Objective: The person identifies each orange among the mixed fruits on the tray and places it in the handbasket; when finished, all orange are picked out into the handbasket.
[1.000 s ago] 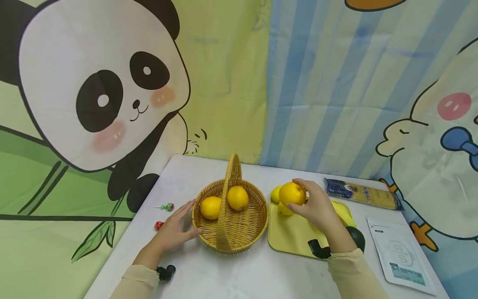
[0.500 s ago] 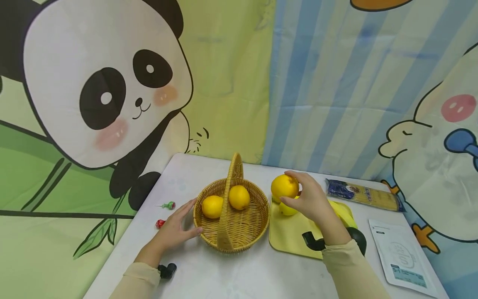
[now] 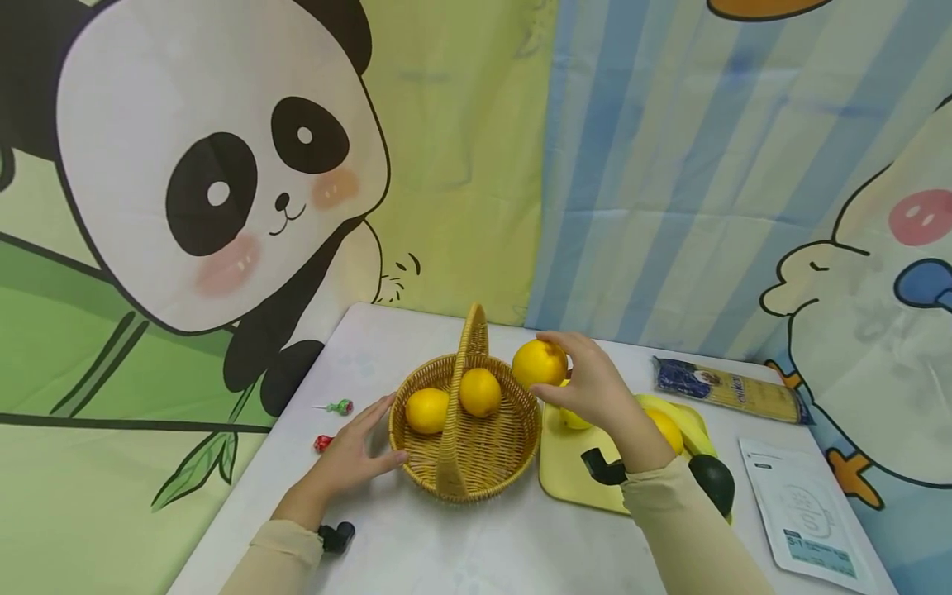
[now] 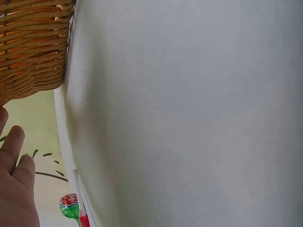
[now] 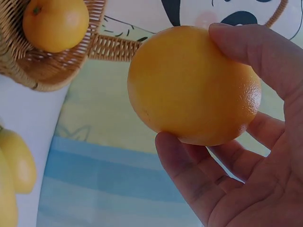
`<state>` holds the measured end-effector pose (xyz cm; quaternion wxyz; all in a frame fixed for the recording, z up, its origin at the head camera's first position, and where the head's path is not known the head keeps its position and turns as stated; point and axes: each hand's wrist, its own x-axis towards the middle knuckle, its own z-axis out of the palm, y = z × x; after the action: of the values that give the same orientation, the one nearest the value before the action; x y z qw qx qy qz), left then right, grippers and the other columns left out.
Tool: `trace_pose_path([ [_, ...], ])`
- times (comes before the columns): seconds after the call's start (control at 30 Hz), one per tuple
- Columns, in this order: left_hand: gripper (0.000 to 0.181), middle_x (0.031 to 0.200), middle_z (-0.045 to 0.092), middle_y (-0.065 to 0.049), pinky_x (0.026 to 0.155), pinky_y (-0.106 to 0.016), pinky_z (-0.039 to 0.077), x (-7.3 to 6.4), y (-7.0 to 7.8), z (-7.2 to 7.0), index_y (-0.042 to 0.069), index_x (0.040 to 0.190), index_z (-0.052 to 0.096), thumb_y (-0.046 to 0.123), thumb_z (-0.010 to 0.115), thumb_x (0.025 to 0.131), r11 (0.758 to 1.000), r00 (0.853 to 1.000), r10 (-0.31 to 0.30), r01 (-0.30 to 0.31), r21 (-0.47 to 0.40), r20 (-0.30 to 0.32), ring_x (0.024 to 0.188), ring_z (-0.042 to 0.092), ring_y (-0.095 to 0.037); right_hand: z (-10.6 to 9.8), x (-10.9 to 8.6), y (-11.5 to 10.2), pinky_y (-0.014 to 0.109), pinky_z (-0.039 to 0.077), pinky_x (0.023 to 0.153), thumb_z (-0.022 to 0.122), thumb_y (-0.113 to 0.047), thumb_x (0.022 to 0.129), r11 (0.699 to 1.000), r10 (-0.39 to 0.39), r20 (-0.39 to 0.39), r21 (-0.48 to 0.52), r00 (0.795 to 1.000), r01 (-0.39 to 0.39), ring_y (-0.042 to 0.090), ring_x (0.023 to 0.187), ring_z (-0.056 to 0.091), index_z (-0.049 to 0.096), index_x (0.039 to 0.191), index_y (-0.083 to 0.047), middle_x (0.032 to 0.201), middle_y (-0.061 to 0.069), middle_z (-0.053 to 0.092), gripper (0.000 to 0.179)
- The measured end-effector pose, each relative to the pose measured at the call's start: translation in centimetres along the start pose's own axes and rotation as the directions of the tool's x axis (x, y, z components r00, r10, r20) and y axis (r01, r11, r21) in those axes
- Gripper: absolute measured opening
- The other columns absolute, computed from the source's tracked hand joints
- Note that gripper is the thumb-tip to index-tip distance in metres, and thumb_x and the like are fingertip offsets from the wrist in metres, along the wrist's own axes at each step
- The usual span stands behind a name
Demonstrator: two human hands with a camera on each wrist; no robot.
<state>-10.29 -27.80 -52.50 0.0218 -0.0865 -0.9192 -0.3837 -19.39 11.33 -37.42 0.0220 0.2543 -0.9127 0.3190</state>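
My right hand (image 3: 595, 387) pinches an orange (image 3: 537, 364) between thumb and fingers, over the right rim of a wicker basket (image 3: 487, 463). Close up in the right wrist view, the thumb and fingertips grip opposite sides of this orange (image 5: 191, 87). Inside the basket lie two more oranges, one left of the tall handle (image 3: 426, 411) and one right of it (image 3: 480, 392). Along the basket's left side rests my left hand (image 3: 345, 463), fingers extended and thumb at the rim. The left wrist view catches its fingertips (image 4: 16, 142) just by the basket wall (image 4: 33, 52).
Right of the basket is a yellow tray (image 3: 576, 479) bearing yellow lemons (image 3: 574, 420), a banana (image 3: 692, 430), another orange (image 3: 668, 430) and a dark green fruit (image 3: 711, 483). Beyond lie a spaghetti packet (image 3: 732, 392) and a white pouch (image 3: 803, 512). Two lollipops (image 3: 342, 407) lie at left.
My right hand has carried the orange leftward from above the tray to the basket's right rim, uncovering another orange on the tray. The left hand stays at the basket.
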Motion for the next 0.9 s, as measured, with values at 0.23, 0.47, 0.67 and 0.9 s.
trace_pose_path([
  [0.23, 0.104, 0.171, 0.035, -0.011, 0.123, -0.07, 0.031, 0.1, -0.1, 0.0, 0.024, 0.167, 0.03, 0.057, 0.083, 0.084, 1.0, 1.0, -0.018, 0.018, 0.001, 0.01, 0.157, 0.033, -0.042, 2.0, 1.3, -1.4, 0.051, 0.056, 0.102, 0.091, -0.023, 0.08, 0.996, -0.089, 0.027, -0.004, 0.996, 0.089, 0.032, 0.128, 0.06, 0.059, 0.146, -0.015, 0.144, 0.01, 0.062, 0.074],
  [0.47, 0.104, 0.171, 0.034, -0.01, 0.122, -0.07, 0.032, 0.0, -0.2, 0.1, 0.025, 0.167, 0.029, 0.06, 0.081, 0.084, 1.0, 1.0, -0.017, 0.017, 0.007, 0.016, 0.157, 0.033, -0.042, 4.4, 1.9, -2.3, 0.047, 0.056, 0.102, 0.092, -0.025, 0.079, 0.996, -0.088, 0.107, 0.005, 0.99, 0.088, 0.027, 0.124, 0.059, 0.062, 0.144, -0.016, 0.139, 0.005, 0.063, 0.072],
  [0.67, 0.104, 0.171, 0.034, -0.01, 0.122, -0.072, 0.03, 0.1, -0.2, 0.2, 0.028, 0.167, 0.029, 0.058, 0.082, 0.083, 0.999, 0.999, -0.035, 0.035, -0.014, 0.018, 0.158, 0.031, -0.042, 5.6, 2.2, -2.5, 0.045, 0.055, 0.105, 0.092, -0.026, 0.08, 0.996, -0.088, 0.143, -0.014, 0.986, 0.091, 0.025, 0.126, 0.059, 0.061, 0.145, -0.018, 0.138, 0.003, 0.064, 0.073],
  [0.9, 0.101, 0.172, 0.034, -0.007, 0.123, -0.071, 0.03, 0.2, -0.4, 0.3, 0.031, 0.166, 0.029, 0.054, 0.084, 0.084, 0.999, 0.999, -0.045, 0.045, -0.016, 0.023, 0.158, 0.031, -0.04, 6.6, 2.6, -3.2, 0.041, 0.056, 0.101, 0.091, -0.03, 0.08, 0.991, -0.117, 0.189, -0.042, 0.975, 0.127, 0.023, 0.126, 0.059, 0.06, 0.146, -0.021, 0.138, 0.003, 0.064, 0.074],
])
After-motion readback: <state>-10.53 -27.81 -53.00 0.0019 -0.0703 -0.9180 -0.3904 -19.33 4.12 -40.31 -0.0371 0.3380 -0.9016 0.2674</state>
